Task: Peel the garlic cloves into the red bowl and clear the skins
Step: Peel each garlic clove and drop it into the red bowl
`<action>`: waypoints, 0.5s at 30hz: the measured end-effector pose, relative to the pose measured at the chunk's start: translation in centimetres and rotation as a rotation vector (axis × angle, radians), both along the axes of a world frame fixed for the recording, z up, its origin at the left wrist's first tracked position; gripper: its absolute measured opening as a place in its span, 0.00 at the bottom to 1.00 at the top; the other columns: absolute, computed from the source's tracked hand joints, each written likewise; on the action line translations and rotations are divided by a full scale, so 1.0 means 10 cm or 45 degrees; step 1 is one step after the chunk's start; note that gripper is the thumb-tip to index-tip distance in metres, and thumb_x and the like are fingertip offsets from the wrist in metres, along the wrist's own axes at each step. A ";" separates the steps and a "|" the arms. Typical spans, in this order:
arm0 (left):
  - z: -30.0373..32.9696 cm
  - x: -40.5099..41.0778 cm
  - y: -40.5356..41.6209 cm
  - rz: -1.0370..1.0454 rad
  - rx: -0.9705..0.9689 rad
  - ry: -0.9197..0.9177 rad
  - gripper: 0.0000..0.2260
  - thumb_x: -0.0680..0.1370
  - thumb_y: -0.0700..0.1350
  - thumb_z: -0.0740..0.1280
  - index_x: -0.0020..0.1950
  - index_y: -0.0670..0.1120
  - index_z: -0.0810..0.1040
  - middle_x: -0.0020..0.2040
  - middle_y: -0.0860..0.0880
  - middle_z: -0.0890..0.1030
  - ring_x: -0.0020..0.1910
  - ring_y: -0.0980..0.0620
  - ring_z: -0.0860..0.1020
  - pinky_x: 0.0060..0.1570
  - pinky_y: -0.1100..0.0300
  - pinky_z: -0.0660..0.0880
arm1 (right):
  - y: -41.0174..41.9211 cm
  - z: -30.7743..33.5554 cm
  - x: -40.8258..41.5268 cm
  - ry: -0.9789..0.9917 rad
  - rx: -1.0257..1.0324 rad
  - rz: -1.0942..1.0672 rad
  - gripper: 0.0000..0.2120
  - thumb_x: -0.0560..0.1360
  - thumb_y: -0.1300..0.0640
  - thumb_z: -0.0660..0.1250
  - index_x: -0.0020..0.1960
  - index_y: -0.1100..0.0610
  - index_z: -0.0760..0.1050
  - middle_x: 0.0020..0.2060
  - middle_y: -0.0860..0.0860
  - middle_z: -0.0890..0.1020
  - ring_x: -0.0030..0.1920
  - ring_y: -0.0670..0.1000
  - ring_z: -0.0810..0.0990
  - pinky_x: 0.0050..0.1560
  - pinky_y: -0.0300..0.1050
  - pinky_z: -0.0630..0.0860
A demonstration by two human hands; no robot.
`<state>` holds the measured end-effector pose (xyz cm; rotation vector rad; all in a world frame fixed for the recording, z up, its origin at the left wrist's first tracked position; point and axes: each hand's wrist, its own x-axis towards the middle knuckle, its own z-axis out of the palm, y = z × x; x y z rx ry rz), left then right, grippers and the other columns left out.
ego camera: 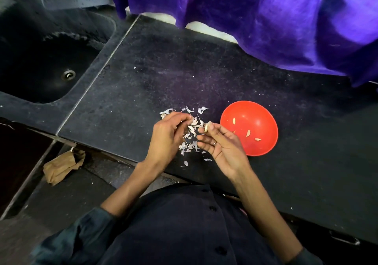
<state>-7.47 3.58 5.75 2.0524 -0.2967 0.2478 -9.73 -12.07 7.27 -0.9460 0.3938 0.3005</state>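
Dark counter [204, 70] held scattered skins [191, 139]; right hand [222, 148] pinched a clove [206, 129] upright at its fingertips, red bowl [263, 109] just to its right and nearer than to the left hand [166, 135], whose fingers curled over the skins.

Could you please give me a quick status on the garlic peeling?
Right hand pinches a clove; left hand reaches into the skins. Red bowl holds a few peeled cloves. Skins uncleared; nothing in the way.
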 end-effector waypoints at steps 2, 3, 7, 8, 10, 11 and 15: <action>0.02 -0.02 -0.02 -0.062 -0.202 0.194 0.08 0.79 0.37 0.66 0.55 0.44 0.82 0.48 0.53 0.80 0.37 0.55 0.80 0.35 0.65 0.78 | 0.00 0.00 0.00 -0.006 0.019 -0.002 0.05 0.79 0.63 0.61 0.48 0.62 0.75 0.37 0.53 0.83 0.35 0.48 0.82 0.37 0.40 0.80; 0.02 -0.02 -0.03 -0.074 -0.275 0.272 0.08 0.79 0.37 0.66 0.55 0.45 0.82 0.49 0.54 0.81 0.36 0.55 0.80 0.34 0.65 0.79 | 0.00 0.00 0.00 -0.013 0.020 -0.005 0.05 0.78 0.63 0.61 0.49 0.62 0.76 0.36 0.53 0.82 0.35 0.48 0.82 0.37 0.40 0.80; 0.06 -0.04 -0.06 -0.023 -0.400 0.405 0.03 0.77 0.41 0.70 0.50 0.45 0.82 0.45 0.50 0.83 0.36 0.50 0.82 0.34 0.58 0.80 | 0.00 -0.03 0.00 -0.041 0.037 -0.027 0.07 0.75 0.64 0.64 0.52 0.64 0.78 0.38 0.53 0.83 0.37 0.48 0.82 0.39 0.40 0.80; 0.06 -0.04 -0.06 0.005 -0.406 0.413 0.02 0.76 0.42 0.71 0.48 0.45 0.82 0.42 0.50 0.83 0.35 0.50 0.82 0.33 0.58 0.80 | 0.00 -0.04 0.00 -0.041 0.040 -0.028 0.09 0.74 0.64 0.65 0.52 0.64 0.78 0.38 0.53 0.84 0.38 0.48 0.83 0.39 0.40 0.80; 0.06 -0.04 -0.06 0.077 -0.380 0.420 0.04 0.74 0.45 0.73 0.44 0.45 0.82 0.39 0.50 0.83 0.34 0.50 0.82 0.32 0.58 0.80 | 0.00 -0.04 0.00 -0.040 0.041 -0.026 0.11 0.71 0.64 0.66 0.53 0.65 0.78 0.39 0.54 0.84 0.39 0.49 0.83 0.40 0.40 0.81; 0.05 -0.03 -0.06 0.118 -0.353 0.421 0.07 0.72 0.47 0.75 0.42 0.45 0.81 0.37 0.50 0.83 0.33 0.49 0.82 0.32 0.57 0.80 | -0.01 -0.05 0.00 -0.041 0.035 -0.026 0.11 0.71 0.64 0.67 0.53 0.65 0.78 0.40 0.55 0.84 0.39 0.49 0.83 0.40 0.40 0.81; 0.03 -0.01 -0.05 0.115 -0.403 0.448 0.03 0.73 0.45 0.75 0.41 0.49 0.82 0.36 0.51 0.83 0.32 0.51 0.80 0.30 0.59 0.79 | -0.03 -0.06 0.00 -0.071 -0.042 -0.041 0.11 0.70 0.64 0.68 0.52 0.64 0.79 0.40 0.56 0.84 0.39 0.50 0.84 0.40 0.41 0.81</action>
